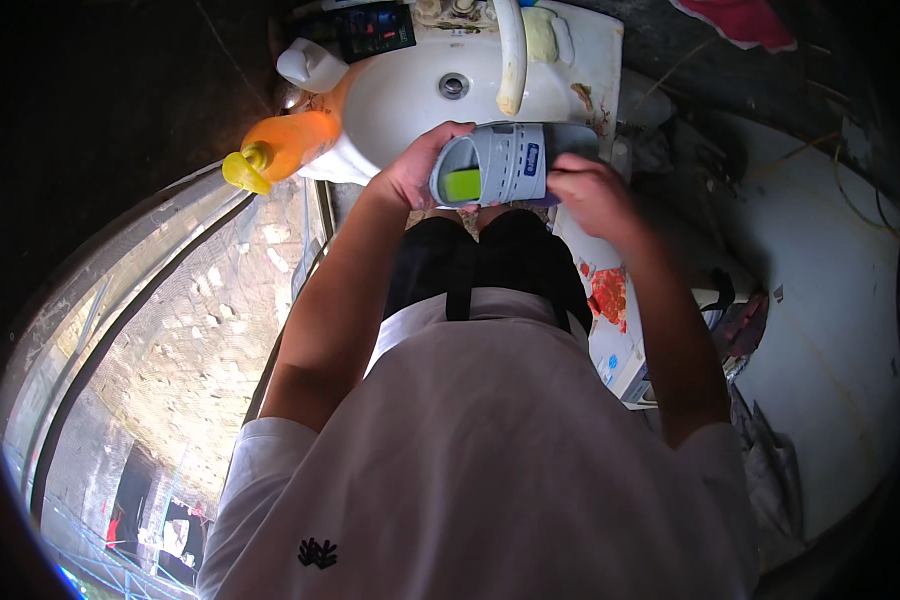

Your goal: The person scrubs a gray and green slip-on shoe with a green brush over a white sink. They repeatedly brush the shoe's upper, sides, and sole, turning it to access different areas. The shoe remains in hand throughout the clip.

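Note:
A grey slide sandal [495, 165] with a slotted strap and a blue badge lies sideways over the near rim of a white washbasin [412, 90]. My left hand [424, 161] grips its left end, thumb on top and fingers beneath. A bright green block or patch [463, 184] shows within the strap's left opening; whether it is loose cannot be told. Close against the sandal's right part is my right hand [589, 191], blurred, with its fingers curled. Whether it holds anything is unclear. A white curved spout [511, 60] hangs above the basin, just beyond the sandal.
An orange bottle with a yellow cap [292, 142] leans at the basin's left rim, near a white bottle [311, 65] and a dark pouch [375, 31]. Pale soap or sponge [541, 35] sits at the back right. A mesh window [217, 315] is at left.

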Demonstrator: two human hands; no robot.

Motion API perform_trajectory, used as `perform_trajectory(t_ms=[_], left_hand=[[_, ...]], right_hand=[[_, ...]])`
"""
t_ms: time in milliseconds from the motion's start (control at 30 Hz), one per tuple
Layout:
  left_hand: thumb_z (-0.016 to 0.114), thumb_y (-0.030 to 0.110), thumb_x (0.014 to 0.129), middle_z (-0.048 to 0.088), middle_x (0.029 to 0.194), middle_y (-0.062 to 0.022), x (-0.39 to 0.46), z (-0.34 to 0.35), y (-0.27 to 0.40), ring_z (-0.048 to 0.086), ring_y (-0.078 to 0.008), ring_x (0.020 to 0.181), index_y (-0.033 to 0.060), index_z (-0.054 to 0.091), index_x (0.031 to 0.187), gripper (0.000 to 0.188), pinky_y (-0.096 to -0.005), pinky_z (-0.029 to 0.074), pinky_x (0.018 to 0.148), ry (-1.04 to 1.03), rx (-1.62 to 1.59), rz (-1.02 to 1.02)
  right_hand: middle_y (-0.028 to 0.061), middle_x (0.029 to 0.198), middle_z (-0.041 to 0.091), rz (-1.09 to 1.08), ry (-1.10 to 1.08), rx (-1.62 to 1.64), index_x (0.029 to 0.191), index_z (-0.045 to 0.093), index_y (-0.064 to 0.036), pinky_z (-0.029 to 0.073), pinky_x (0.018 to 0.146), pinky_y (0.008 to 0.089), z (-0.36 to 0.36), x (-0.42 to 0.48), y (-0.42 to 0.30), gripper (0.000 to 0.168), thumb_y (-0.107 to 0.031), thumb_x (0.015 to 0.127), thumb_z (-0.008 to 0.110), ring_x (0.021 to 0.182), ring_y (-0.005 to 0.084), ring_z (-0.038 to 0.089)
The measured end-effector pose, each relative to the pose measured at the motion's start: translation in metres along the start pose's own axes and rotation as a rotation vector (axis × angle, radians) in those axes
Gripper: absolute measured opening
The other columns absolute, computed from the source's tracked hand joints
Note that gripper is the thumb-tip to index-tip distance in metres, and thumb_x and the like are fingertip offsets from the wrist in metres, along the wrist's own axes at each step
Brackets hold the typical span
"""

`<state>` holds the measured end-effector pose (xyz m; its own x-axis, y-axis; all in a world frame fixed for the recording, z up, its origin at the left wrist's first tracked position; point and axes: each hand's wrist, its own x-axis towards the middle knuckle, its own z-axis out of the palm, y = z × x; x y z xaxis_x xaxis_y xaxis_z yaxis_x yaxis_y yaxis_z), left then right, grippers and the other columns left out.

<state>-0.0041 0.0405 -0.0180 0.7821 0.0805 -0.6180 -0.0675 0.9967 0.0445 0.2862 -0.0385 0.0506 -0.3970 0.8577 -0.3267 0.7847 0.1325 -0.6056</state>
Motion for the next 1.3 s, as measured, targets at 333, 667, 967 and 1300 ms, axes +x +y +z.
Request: perform_trajectory(t_ms=[333,667,967,1300], left_hand=[[0.046,0.058,0.107,0.072,0.127,-0.0228,-0.011,-0.019,-0.010,0.075,-0.0451,0.100,0.0093,0.059,0.147,0.064,-0.0466,0.063,0.072,-0.031,-0.006,0.015],[0.046,0.057,0.106,0.069,0.131,-0.0229,-0.013,-0.032,-0.015,0.074,-0.0475,0.100,0.0083,0.056,0.150,0.067,-0.0497,0.063,0.073,-0.117,-0.056,0.074],[0.047,0.058,0.105,0.072,0.127,-0.0248,-0.018,-0.048,-0.018,0.076,-0.0462,0.098,0.0066,0.057,0.149,0.068,-0.0475,0.064,0.073,-0.038,0.094,-0.034],[0.046,0.058,0.106,0.073,0.126,-0.0245,-0.020,-0.033,-0.020,0.076,-0.0465,0.095,0.0069,0.054,0.152,0.069,-0.0477,0.063,0.070,-0.021,0.100,-0.067]], right_hand=[[0.0100,0.103,0.070,0.012,0.002,-0.005,0.104,0.076,-0.009,0.057,0.081,0.0451,0.015,0.008,0.000,0.014,-0.007,0.094,0.066,0.096,0.0343,0.071],[0.0082,0.102,0.067,0.179,0.032,0.070,0.128,0.077,-0.023,0.057,0.079,0.0441,0.020,0.011,0.017,0.033,-0.011,0.101,0.062,0.095,0.0316,0.070],[0.0086,0.106,0.075,0.048,0.042,-0.048,0.131,0.078,-0.022,0.059,0.083,0.0411,0.022,0.019,0.008,0.048,0.003,0.092,0.066,0.095,0.0282,0.075],[0.0128,0.101,0.077,0.055,0.151,0.021,0.108,0.071,-0.009,0.058,0.085,0.0452,0.013,0.030,-0.008,0.019,-0.019,0.093,0.078,0.098,0.0365,0.074]])
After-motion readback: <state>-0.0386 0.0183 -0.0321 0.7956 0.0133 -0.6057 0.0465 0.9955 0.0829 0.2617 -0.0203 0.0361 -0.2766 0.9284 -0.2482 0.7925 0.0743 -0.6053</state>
